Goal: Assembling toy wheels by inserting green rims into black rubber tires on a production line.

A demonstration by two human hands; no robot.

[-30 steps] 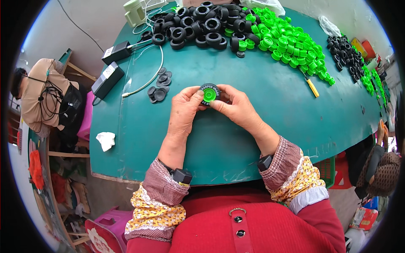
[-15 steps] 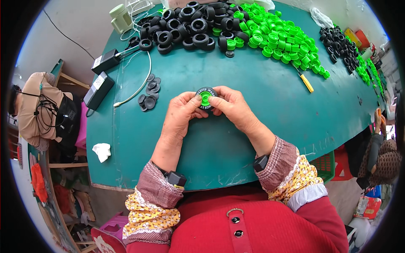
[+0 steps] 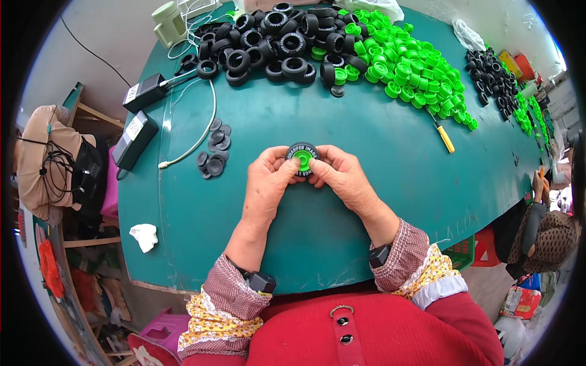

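Note:
Between my two hands is a small toy wheel (image 3: 303, 158), a black rubber tyre with a bright green hub in its middle and white lettering round its side. My left hand (image 3: 268, 177) grips its left side, thumb pressed on the hub. From the right, my right hand (image 3: 340, 175) holds the other side, its thumb also on the hub. The fingers behind the wheel are partly hidden. Ahead lie a heap of loose black tyres (image 3: 293, 44) and, right of it, a heap of green hubs (image 3: 415, 67). Several black discs (image 3: 215, 166) lie left of my hands.
The green table (image 3: 201, 244) holds a yellow-handled screwdriver (image 3: 445, 139), two black power adapters (image 3: 135, 140), a white cable (image 3: 210, 119) and a crumpled white tissue (image 3: 144, 236). A co-worker (image 3: 543, 238) sits at the far right near more tyres (image 3: 488, 82). A beige-covered chair (image 3: 52, 158) stands left.
The view has shifted slightly, so the tabletop things sit a little lower and the left side further left. Both thumbs stay on the green hub; the wheel appears slightly turned.

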